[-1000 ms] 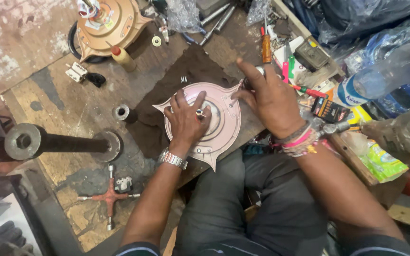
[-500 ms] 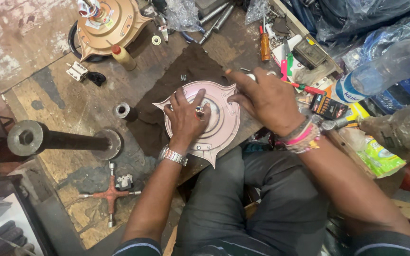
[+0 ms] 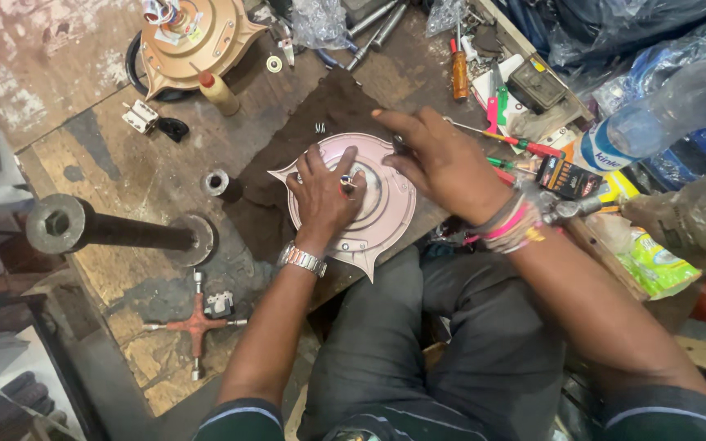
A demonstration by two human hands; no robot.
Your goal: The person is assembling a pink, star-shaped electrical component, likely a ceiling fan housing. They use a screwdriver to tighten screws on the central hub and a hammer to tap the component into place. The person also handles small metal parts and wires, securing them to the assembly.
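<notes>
I see my left hand (image 3: pixel 326 194) pressed flat, fingers spread, on a pink fan-motor cover (image 3: pixel 361 208) at the bench's near edge, while my right hand (image 3: pixel 443 163), fingers loosely curled, touches its far rim.

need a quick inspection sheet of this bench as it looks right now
surface: worn wooden bench with a dark cloth mat on it
job's things: pink round metal motor cover lies on the mat
clutter: gold motor housing, red cross wrench, orange-handled screwdriver, black steel post
grippers: left hand pressed on the cover's centre; right hand at its upper edge
cables: black loop under the gold housing
surroundings: clear plastic bottle, plastic bags
</notes>
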